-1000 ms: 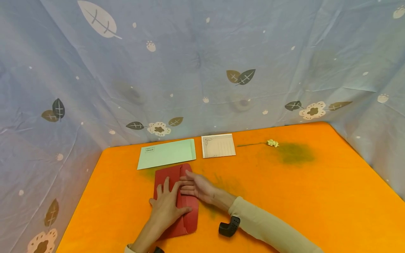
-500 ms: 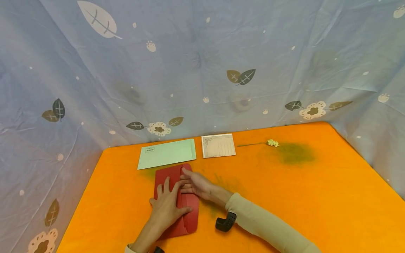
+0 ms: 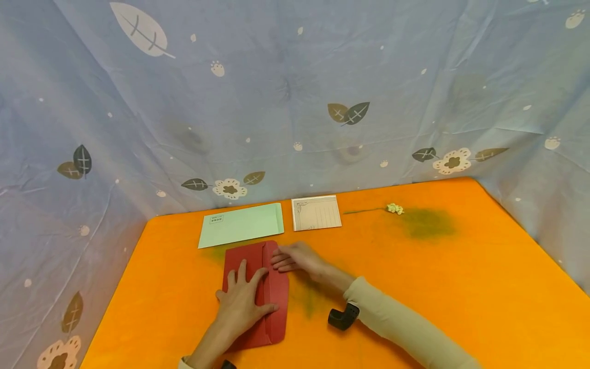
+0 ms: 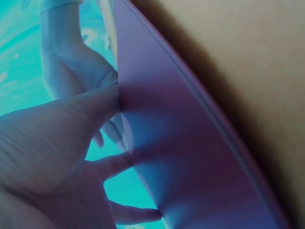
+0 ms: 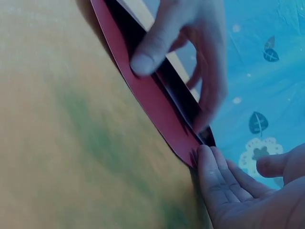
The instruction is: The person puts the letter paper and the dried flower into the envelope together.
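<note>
A red envelope (image 3: 246, 335) lies in front of me, its flap (image 3: 278, 292) spread out on the right side. My left hand (image 3: 241, 307) rests on it with fingers spread, fingertips pressing the body and the thumb on the flap. In the right wrist view a dark gap shows at the mouth of the envelope (image 5: 157, 102), beside the left thumb. My right hand (image 3: 301, 259) is at the far end of the flap, its fingers straight and together. Those fingertips (image 5: 205, 155) appear to touch the flap's end.
Behind the envelope lie a pale green envelope (image 3: 241, 225) and a white card with printed lines (image 3: 316, 213). Farther right is a thin stem with small pale yellow flowers (image 3: 395, 208). A patterned blue cloth (image 3: 276, 102) hangs along the back of the orange table (image 3: 415, 287).
My right hand has drawn back from the envelope's mouth, to the right and slightly away from me, along the flap. The left hand and the red envelope stay nearly in place.
</note>
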The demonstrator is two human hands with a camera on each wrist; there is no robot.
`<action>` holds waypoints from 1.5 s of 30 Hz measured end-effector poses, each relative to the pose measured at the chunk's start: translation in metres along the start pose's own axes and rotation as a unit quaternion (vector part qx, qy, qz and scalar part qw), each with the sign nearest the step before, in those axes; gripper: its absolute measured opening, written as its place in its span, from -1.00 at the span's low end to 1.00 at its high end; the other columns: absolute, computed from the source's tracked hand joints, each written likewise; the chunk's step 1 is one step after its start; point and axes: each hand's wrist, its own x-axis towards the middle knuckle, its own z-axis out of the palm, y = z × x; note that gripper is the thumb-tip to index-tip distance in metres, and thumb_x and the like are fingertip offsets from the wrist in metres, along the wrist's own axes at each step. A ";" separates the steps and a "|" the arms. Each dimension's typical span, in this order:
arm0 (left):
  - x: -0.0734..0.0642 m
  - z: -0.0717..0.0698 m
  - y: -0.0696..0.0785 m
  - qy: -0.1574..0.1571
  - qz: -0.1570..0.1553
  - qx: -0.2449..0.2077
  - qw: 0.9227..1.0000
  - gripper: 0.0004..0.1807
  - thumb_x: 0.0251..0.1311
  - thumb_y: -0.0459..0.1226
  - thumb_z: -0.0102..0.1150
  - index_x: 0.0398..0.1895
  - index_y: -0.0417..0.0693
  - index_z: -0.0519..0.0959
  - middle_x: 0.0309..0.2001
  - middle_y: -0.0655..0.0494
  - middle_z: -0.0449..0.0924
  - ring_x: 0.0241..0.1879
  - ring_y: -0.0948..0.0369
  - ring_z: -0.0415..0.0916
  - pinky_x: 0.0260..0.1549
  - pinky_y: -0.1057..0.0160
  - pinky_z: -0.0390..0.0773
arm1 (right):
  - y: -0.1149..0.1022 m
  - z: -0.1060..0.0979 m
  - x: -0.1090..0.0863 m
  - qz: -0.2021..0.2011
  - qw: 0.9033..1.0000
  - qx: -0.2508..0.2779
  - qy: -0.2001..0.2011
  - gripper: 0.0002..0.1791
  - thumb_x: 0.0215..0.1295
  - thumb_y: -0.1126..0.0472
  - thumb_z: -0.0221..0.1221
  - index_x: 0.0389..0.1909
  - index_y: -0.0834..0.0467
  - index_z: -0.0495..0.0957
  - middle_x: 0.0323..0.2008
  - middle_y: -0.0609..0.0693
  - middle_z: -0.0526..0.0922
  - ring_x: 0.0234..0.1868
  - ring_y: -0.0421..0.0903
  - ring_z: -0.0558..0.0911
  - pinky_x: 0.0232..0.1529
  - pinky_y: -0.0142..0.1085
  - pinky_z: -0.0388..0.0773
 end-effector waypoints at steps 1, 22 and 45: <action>0.000 0.000 0.000 0.000 0.001 0.001 1.000 -0.09 -0.19 0.18 0.51 0.29 0.12 0.44 0.42 -0.35 0.08 0.27 -0.37 0.09 -0.22 -0.53 0.29 | -0.001 -0.003 0.000 -0.002 1.000 -0.007 0.004 -0.54 0.56 0.19 -0.11 0.09 0.55 0.46 -0.06 0.39 0.64 -0.06 0.17 0.69 -0.05 -0.14 0.62; 0.000 -0.003 0.001 -0.008 0.008 0.029 1.000 -0.06 -0.20 0.25 0.44 0.34 0.16 0.43 0.40 -0.34 0.12 0.26 -0.34 0.14 -0.13 -0.53 0.28 | -0.022 -0.043 0.002 -0.108 0.960 -0.231 0.114 -0.73 0.45 0.32 0.07 -0.05 0.43 0.62 -0.21 0.26 0.71 -0.19 0.12 0.70 -0.16 -0.20 0.64; 0.110 -0.051 -0.008 0.032 0.206 -0.006 0.978 -0.16 0.13 -0.04 0.40 0.41 -0.18 0.28 0.36 -0.20 0.32 0.31 -0.14 0.29 0.22 -0.13 0.34 | -0.038 -0.056 0.045 -0.243 0.762 -0.599 0.036 -0.69 0.40 0.35 0.12 0.11 0.36 0.55 0.12 0.21 0.58 0.23 0.14 0.49 0.28 -0.07 0.36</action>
